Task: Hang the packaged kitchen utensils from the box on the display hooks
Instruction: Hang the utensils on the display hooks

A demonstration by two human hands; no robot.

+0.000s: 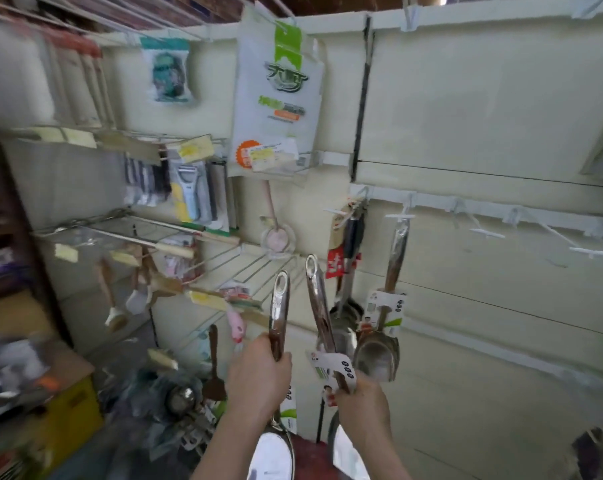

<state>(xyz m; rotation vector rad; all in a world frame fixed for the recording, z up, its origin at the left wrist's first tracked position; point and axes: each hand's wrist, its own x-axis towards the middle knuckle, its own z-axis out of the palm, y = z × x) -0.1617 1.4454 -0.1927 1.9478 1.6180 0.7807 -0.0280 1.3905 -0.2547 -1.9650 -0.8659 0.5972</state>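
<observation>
Left hand [258, 372] is gripping a utensil [280, 306] upright, left of the second utensil [318, 299] in the right hand [362, 407]. Scoop [379, 351] is hanging behind them, ladles [348, 271] just left of it. Hooks [483, 233] are running rightward along the wall. Bag [279, 91] is hanging above, peelers [189, 195] upper left.

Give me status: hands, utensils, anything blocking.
Left hand grips one steel utensil. Right hand grips a second utensil. One scoop already hung; bare hooks to its right, nothing blocking.

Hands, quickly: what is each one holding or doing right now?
Left hand: closed around the handle of the first steel utensil.
Right hand: closed around the second steel utensil, at its label card.
</observation>
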